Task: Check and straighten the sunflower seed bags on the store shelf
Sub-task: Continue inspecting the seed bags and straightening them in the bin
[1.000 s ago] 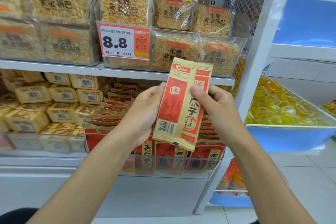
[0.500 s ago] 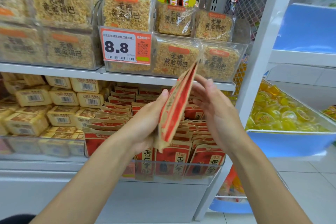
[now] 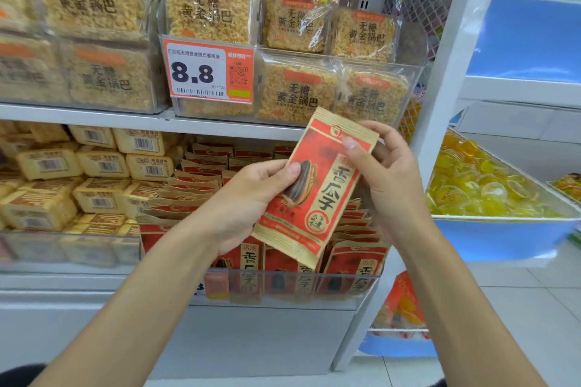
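A red and tan sunflower seed bag (image 3: 327, 185) is held up in front of the lower shelf, its printed front with a seed picture facing me, tilted to the right. My left hand (image 3: 251, 198) grips its left edge with the thumb on the front. My right hand (image 3: 386, 179) pinches its upper right corner. Below and behind it, several matching seed bags (image 3: 355, 261) stand in rows behind a clear plastic shelf front (image 3: 314, 289); more of them (image 3: 195, 185) lean back to the left.
Tan wrapped snack blocks (image 3: 100, 166) fill the lower shelf's left side. Rice crust packs (image 3: 295, 91) and a price tag reading 8.8 (image 3: 209, 72) sit on the shelf above. A white upright post (image 3: 440, 97) stands right of my hands, then a blue bin of yellow jelly cups (image 3: 490, 188).
The bag has been turned over between my hands, from its barcode back through edge-on to its printed front. My right hand shifted to its top corner.
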